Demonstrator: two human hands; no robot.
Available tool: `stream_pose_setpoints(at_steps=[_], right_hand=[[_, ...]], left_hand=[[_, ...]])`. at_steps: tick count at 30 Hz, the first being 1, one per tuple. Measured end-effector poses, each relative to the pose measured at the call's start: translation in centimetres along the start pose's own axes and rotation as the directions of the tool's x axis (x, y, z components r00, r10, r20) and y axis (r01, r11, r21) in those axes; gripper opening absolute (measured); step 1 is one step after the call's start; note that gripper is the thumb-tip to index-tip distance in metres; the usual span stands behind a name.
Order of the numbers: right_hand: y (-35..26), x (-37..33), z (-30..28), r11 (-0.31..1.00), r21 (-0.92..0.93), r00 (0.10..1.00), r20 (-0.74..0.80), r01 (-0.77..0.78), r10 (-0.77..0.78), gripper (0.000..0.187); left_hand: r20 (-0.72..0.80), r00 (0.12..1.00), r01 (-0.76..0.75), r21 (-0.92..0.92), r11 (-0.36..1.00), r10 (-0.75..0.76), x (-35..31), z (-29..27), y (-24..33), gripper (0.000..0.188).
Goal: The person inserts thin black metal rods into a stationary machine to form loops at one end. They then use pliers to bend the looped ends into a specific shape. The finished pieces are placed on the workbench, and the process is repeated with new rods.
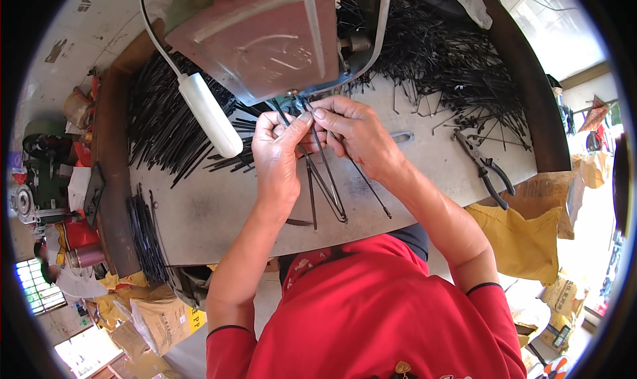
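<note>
My left hand (276,154) and my right hand (363,135) meet just below the machine's reddish metal cover (259,47). Both pinch thin black metal rods (336,196), jointed like umbrella ribs, whose upper ends reach in under the machine head. Fingers partly cover the point where the rods come together. From between my hands the rods fan downward, their lower ends over the grey tabletop (212,213). My left thumb and fingers close on them from the left. On the right, my thumb and forefinger are pressed together near the rods' tops.
Left of the machine lies a pile of black rods (166,113), with a smaller bundle (144,236) nearer me. Tangled wire-like rods (438,54) heap at the far right. Pliers (484,166) rest near the right edge. A white lamp (211,117) hangs left of my hands.
</note>
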State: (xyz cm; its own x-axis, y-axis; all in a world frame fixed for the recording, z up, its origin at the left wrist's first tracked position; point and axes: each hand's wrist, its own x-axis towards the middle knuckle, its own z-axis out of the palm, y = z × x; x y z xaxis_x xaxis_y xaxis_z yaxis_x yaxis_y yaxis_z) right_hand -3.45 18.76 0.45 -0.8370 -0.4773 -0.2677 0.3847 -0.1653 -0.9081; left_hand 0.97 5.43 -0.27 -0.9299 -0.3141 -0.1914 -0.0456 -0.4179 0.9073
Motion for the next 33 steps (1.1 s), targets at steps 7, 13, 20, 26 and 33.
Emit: stream_pose_setpoints(at_steps=[7,13,20,26,33], right_hand=[[1.4,0.1,-0.3,0.997,0.081,0.998,-0.064,-0.007,0.013,0.023],[1.1,-0.4,-0.3,0.996,0.066,0.997,-0.035,0.065,-0.063,0.022],[0.9,0.4,0.1,0.998,0.067,1.000,-0.026,-0.009,0.010,0.021],[0.2,0.9,-0.1,0.999,-0.028,0.999,0.013,-0.046,0.047,0.018],[0.2,0.7,-0.1,0.996,0.072,0.998,0.028,-0.060,0.058,0.018]], left_hand=[[0.011,1.000,0.005,-0.066,0.998,-0.005,0.2,-0.3,-1.6,0.018],[-0.020,0.999,-0.033,-0.037,0.999,0.033,-0.6,0.6,-1.2,0.018],[-0.068,0.997,-0.032,-0.060,0.998,0.028,-0.1,0.5,-0.7,0.022],[0.063,0.997,0.036,0.103,0.994,-0.042,0.9,-0.3,0.9,0.024],[0.024,0.997,0.069,0.060,0.996,-0.071,0.8,-0.5,0.4,0.024]])
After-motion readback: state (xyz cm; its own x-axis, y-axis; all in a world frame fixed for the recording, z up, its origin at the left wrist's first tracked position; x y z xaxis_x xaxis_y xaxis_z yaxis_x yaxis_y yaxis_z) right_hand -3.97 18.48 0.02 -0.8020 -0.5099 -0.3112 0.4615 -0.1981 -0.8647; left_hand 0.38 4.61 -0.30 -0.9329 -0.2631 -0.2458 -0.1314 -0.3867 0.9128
